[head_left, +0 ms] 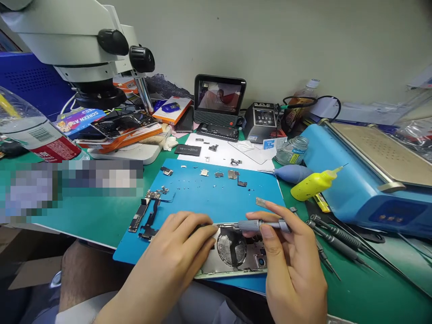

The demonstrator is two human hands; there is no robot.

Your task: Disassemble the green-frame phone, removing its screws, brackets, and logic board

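Two bare hands of yours are at work over an opened phone housing point(219, 264), which lies near you at the front edge of a blue mat point(199, 207). Your right hand point(292, 265) has its thumb and fingers closed around the handle of a grey screwdriver point(249, 225), held nearly level, its shaft pointing left along the far edge of the housing toward your other fingertips. Your left hand point(178, 252) lies over the left end of the housing with the fingers bent and close together; its thumb is hidden, so how firmly it grips cannot be told, nor can you see whether the screwdriver tip touches anything. Inside the housing, a round coil point(241, 249) shows between your hands, with a camera lens point(261, 261) beside your right thumb. Left of your left hand, a narrow circuit board point(137, 218) and a black flex cable point(153, 213) lie on the mat; a small metal plate point(261, 202) sits just beyond your right fingers. Farther right are a yellow bottle point(310, 186), a blue air blower point(293, 174) and several dark grey tools point(340, 245) on the green table point(357, 288).
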